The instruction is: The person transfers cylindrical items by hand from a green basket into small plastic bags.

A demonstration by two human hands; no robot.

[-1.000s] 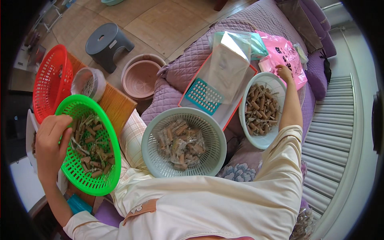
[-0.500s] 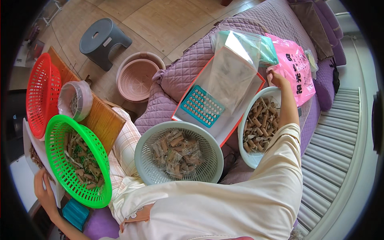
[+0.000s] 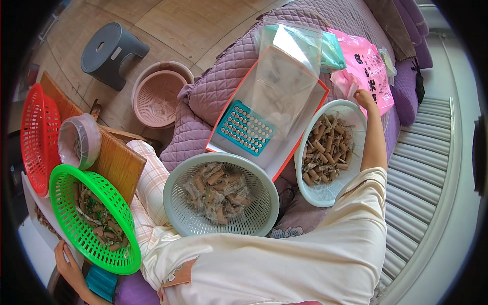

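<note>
At the right, my right hand [image 3: 367,99] is closed on the near edge of a pink plastic bag [image 3: 370,66], just past the rim of a pale blue basin [image 3: 311,192]. Brown tube-shaped pieces [image 3: 328,147] with clear wrapping scraps fill part of that basin. My left hand [image 3: 70,267] rests at the lower left beside the white tray [image 3: 31,190], fingers apart and holding nothing visible. Next to it leans a green basket [image 3: 56,195] of similar brown pieces. On my lap stands a grey-green basket [image 3: 170,195] with clear-wrapped brown pieces.
An orange-edged box [image 3: 292,160] holds a teal tray of round silvery pieces [image 3: 246,127] and a clear plastic sheet. Red basket [image 3: 38,137] and clear tub [image 3: 91,145] stand by a wooden board [image 3: 119,165]. Pink basins [image 3: 157,99] and a grey stool [image 3: 104,53] are on the floor.
My right hand has moved slightly right and nearer along the pink bag, whose left edge is now bunched up. My left hand has dropped a little lower. The whole view has shifted.
</note>
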